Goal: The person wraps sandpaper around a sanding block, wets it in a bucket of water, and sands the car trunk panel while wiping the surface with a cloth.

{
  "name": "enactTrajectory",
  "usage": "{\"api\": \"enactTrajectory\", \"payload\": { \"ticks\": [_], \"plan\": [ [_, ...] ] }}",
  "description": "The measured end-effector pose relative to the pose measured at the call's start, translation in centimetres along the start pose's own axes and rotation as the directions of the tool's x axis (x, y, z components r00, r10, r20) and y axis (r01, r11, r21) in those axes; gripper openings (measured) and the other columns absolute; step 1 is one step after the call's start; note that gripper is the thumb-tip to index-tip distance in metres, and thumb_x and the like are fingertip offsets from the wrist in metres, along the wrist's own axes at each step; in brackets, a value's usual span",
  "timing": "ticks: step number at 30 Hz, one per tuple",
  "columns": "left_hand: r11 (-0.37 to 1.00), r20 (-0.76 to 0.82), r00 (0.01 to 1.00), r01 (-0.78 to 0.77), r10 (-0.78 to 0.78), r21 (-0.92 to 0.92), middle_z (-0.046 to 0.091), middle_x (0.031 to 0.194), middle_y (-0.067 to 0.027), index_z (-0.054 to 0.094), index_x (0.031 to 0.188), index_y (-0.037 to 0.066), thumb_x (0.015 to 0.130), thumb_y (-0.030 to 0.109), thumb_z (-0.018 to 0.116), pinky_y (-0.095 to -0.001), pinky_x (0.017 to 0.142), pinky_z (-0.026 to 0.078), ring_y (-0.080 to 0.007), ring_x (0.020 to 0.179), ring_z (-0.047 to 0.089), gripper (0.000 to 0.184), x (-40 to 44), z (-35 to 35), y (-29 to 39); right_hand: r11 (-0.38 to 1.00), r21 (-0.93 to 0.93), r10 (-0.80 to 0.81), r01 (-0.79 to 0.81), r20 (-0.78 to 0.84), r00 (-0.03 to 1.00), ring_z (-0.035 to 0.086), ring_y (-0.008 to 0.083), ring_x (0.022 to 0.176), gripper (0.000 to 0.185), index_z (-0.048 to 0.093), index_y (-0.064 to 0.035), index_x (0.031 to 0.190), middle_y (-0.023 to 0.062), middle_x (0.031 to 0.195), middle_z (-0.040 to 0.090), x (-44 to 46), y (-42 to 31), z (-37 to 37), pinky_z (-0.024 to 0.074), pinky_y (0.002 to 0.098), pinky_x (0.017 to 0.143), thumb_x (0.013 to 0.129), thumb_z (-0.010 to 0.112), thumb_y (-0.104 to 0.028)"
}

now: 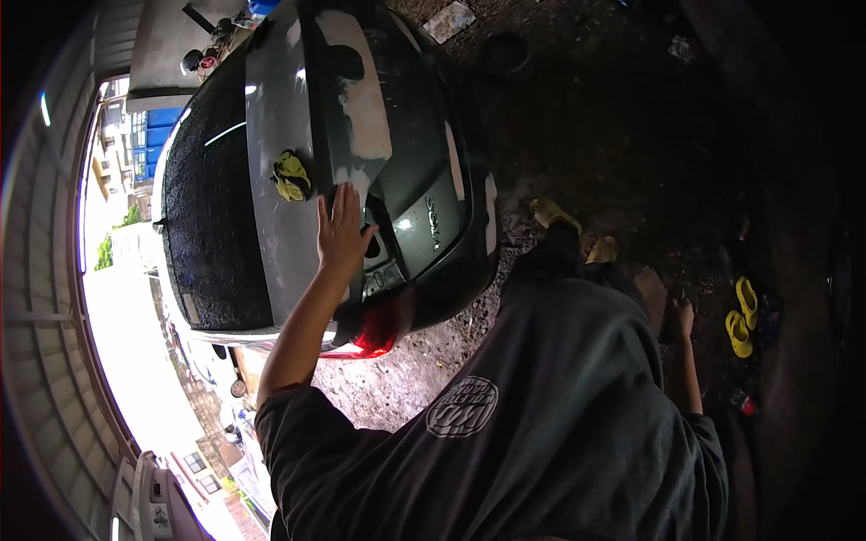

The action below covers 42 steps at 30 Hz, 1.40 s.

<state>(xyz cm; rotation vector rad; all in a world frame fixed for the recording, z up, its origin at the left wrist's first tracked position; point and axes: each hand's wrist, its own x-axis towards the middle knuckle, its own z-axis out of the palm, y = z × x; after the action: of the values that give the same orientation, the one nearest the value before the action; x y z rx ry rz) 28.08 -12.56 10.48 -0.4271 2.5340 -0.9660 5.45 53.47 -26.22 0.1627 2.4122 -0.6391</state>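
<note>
Trunk lid (280, 104) of the dark car: grey, with pale patches; located left of the person. Left hand (341, 230) lies flat on it, palm down, fingers nearly together, thumb spread. Crumpled yellow-and-black cloth item (290, 176) rests on the lid, just beside the fingertips. Red tail light (374, 338) below. Right hand (683, 317) hangs low, fingers curled; contents cannot be told. Yellow clogs (740, 332) on the ground, farther right.

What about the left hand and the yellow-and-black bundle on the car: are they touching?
Apart. The head view shows a narrow strip of grey car panel between the bundle and the little-finger side of the left hand.
</note>
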Motion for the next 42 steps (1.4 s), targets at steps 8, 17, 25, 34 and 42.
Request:
{"api": "enactTrajectory", "payload": {
  "ticks": [8, 17, 25, 34, 42],
  "plan": [
    [0.997, 0.023, 0.999, -0.03, 0.029, 0.073, 0.03, 0.163, -0.0147, 0.036, 0.153, 0.0, 0.093, 0.059, 0.058, -0.0511, 0.126, 0.006, -0.025, 0.154, 0.02, 0.088, 8.1, 0.7, -0.4, 0.997, 0.074, -0.008, 0.011, -0.039, 0.999, 0.065, 0.0452, 0.109, 0.042, 0.063, 0.007, 0.112, 0.0317, 0.109, 0.068, -2.3, -1.9, -1.7, 0.0501, 0.0479, 0.089, 0.09, 0.058, -0.028],
    [1.0, 0.043, 0.999, -0.024, 0.023, 0.015, 0.028, 0.163, -0.0158, 0.035, 0.153, -0.002, 0.091, 0.061, 0.059, -0.0508, 0.126, 0.005, -0.0264, 0.155, 0.015, 0.092, 3.6, 0.5, 0.1, 0.996, 0.081, -0.019, 0.025, -0.074, 0.997, 0.067, 0.0431, 0.104, 0.039, 0.064, 0.0047, 0.109, 0.0296, 0.104, 0.069, -0.1, -0.2, -0.8, 0.0507, 0.0464, 0.086, 0.089, 0.058, -0.028],
    [0.998, 0.065, 0.998, -0.013, 0.009, 0.061, 0.025, 0.165, -0.0144, 0.034, 0.155, 0.0, 0.091, 0.063, 0.057, -0.0513, 0.126, 0.005, -0.0258, 0.156, 0.012, 0.093, -0.2, 0.9, 1.1, 0.99, 0.067, -0.121, 0.122, -0.024, 0.992, 0.068, 0.0429, 0.1, 0.041, 0.064, 0.0048, 0.105, 0.0292, 0.1, 0.069, 0.6, -2.8, -0.6, 0.0505, 0.0467, 0.083, 0.088, 0.058, -0.032],
    [0.995, 0.144, 0.989, 0.024, -0.037, 0.093, 0.021, 0.167, -0.0122, 0.031, 0.157, 0.003, 0.092, 0.065, 0.052, -0.0556, 0.125, 0.004, -0.0249, 0.156, 0.01, 0.092, -5.5, 1.4, 2.7, 0.985, -0.089, -0.15, 0.151, 0.012, 0.989, 0.067, 0.0454, 0.103, 0.045, 0.064, 0.0043, 0.108, 0.03, 0.1, 0.069, 4.0, -1.3, 0.5, 0.0514, 0.0488, 0.083, 0.09, 0.058, -0.036],
    [0.994, -0.005, 0.999, 0.036, -0.036, 0.101, 0.025, 0.165, -0.0134, 0.037, 0.154, 0.002, 0.092, 0.06, 0.057, -0.0592, 0.124, 0.008, -0.0276, 0.154, 0.016, 0.087, -3.6, 1.4, 1.1, 0.987, -0.016, -0.159, 0.16, 0.028, 0.987, 0.066, 0.0472, 0.104, 0.048, 0.064, 0.0039, 0.11, 0.0302, 0.102, 0.069, 3.3, -2.2, 0.4, 0.0511, 0.0499, 0.084, 0.09, 0.06, -0.04]
  ]
}}
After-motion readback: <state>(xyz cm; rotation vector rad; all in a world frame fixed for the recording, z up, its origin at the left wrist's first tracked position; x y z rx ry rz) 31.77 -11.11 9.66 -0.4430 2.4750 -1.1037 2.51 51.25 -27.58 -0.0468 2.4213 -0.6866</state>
